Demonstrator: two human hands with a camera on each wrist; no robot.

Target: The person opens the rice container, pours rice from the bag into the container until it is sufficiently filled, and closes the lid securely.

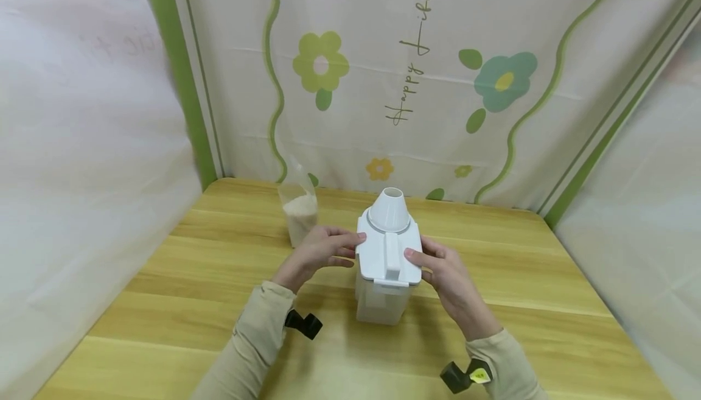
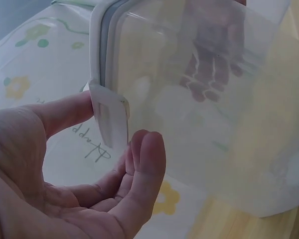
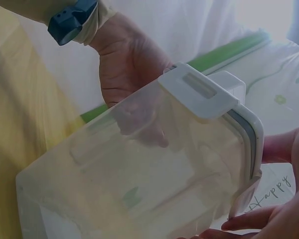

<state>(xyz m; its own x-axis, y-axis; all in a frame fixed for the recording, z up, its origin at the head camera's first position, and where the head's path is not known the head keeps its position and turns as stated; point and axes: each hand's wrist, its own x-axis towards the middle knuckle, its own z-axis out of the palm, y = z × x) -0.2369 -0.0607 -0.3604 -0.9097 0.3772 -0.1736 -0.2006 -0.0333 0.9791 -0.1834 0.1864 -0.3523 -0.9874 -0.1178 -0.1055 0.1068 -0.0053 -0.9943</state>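
A: Quick, where's the translucent storage container (image 1: 378, 307)?
B: Between the hands, looks upright on the wooden table (image 1: 219, 293). Head view: 3 o'clock from the left hand (image 1: 323, 248), 9 o'clock from the right hand (image 1: 450, 268).
A: Nearer hand?
B: Tie, both touch the white lid (image 1: 375, 261). Clear bag of pale granules (image 1: 302, 213) is nearer the left, at its 11 o'clock.
A: Long axis?
B: Lid runs 6 to 12, handle bar (image 1: 392, 259) along it, conical spout (image 1: 389, 212) at the 12 end.
A: Hand states?
B: Left: one digit on the lid rim, other fingers curled at the side latch (image 2: 110, 117), pinching about it. Right: thumb on top of the lid, fingers against the 3 o'clock wall, gripping that side.
A: Relation that matters?
B: My call: left fingers to side latch. Left wrist view puts the latch between digit and curled fingertips, so no reach needed; right hand seems placed to steady the opposite side.
A: Latch clipped?
B: Can't tell.
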